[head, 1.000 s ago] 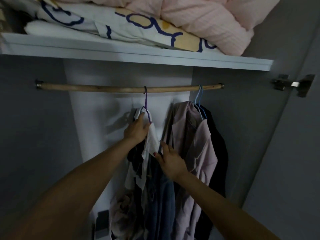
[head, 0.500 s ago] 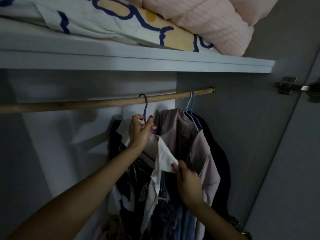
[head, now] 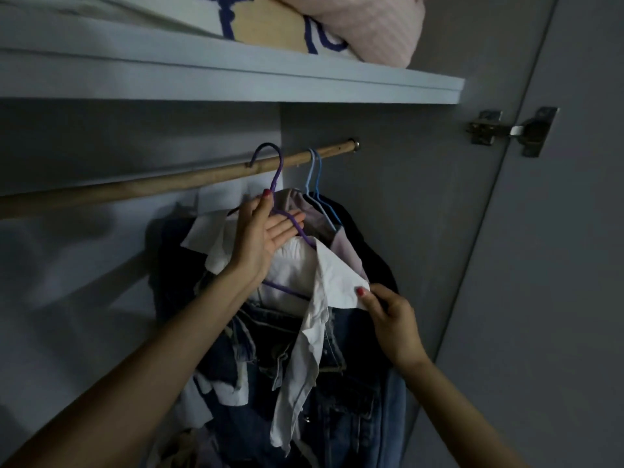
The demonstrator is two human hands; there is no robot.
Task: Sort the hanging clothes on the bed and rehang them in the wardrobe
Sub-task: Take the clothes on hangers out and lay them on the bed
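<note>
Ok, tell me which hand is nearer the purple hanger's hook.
Left. The left hand touches the purple hanger just below its hook; the right hand is lower, pinching the white shirt collar.

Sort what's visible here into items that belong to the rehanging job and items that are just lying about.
Job:
- purple hanger, hooked on the wooden rail, left hand against it
- white shirt, collar pinched by right hand
- denim pieces
- blue hangers carrying mauve garment

Lying about:
- pink quilt and patterned bedding on shelf
- door hinge
</note>
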